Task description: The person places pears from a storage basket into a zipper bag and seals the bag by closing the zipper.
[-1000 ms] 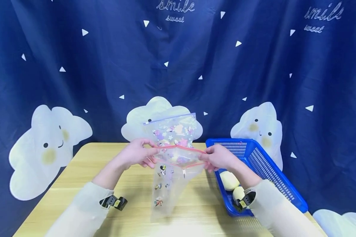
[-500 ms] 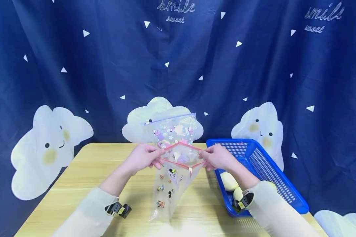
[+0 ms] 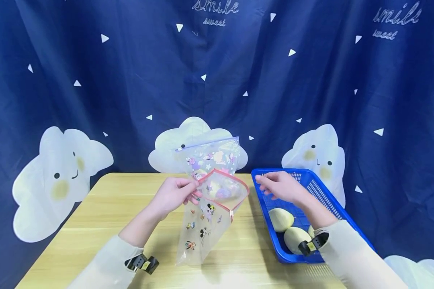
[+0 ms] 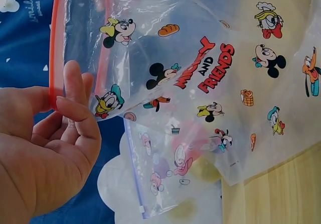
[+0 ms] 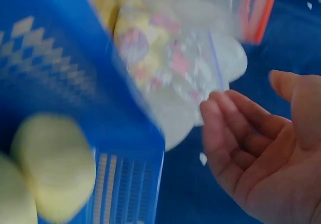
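Note:
In the head view my left hand (image 3: 175, 194) pinches the left end of the red-edged mouth of a clear zip bag (image 3: 211, 224) printed with cartoon characters. The mouth gapes, with a slider hanging at its front corner. The left wrist view shows thumb and fingers on the red zip strip (image 4: 54, 48). My right hand (image 3: 280, 185), fingers relaxed and holding nothing, hovers over the left rim of a blue basket (image 3: 273, 241), apart from the bag. Pale yellow-green pears (image 3: 281, 219) lie in the basket, partly hidden by the right forearm.
Behind the held bag stands a second clear bag (image 3: 217, 154) with a purple zip, with things inside that are hard to make out. The wooden table (image 3: 123, 188) ends at a dark blue curtain (image 3: 217, 80) with cloud prints.
My right hand has let go of the bag's mouth and moved right, over the basket. The left hand keeps its grip, and the mouth has become wider and rounder on the right.

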A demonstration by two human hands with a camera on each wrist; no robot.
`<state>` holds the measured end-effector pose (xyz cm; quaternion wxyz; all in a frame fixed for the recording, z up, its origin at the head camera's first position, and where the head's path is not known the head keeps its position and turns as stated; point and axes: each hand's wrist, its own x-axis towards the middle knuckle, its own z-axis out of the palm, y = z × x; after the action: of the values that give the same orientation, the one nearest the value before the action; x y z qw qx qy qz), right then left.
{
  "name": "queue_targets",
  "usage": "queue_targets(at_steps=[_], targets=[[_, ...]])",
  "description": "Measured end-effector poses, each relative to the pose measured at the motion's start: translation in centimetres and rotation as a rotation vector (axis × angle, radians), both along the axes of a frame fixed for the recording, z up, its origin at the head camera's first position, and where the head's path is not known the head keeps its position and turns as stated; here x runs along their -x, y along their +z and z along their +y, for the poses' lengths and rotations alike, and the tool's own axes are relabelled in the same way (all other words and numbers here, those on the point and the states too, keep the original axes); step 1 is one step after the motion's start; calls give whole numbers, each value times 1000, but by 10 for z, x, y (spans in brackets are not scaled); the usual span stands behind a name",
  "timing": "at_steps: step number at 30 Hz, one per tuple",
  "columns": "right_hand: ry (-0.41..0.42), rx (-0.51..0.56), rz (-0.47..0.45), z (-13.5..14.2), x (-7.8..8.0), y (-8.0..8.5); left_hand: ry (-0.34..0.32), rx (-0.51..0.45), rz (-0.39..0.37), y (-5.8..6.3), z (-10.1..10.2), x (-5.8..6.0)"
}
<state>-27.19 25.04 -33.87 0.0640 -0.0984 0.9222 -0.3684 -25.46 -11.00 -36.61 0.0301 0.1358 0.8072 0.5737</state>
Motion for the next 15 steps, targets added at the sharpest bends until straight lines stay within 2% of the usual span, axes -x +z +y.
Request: queue_targets(at_steps=[4,8,12,15], targets=[[36,-123,3,25,6,-4,-2,-14,4,-1,-1,-1],[127,-259,-60,41,15,-15,11,-23,-2,-2,-1,0],[219,-341,-240,46,22,-28,15,-34,-10,-2,-1,0],[215,-363,-376,44,23,-35,11,-42,-13,-2,-1,0]])
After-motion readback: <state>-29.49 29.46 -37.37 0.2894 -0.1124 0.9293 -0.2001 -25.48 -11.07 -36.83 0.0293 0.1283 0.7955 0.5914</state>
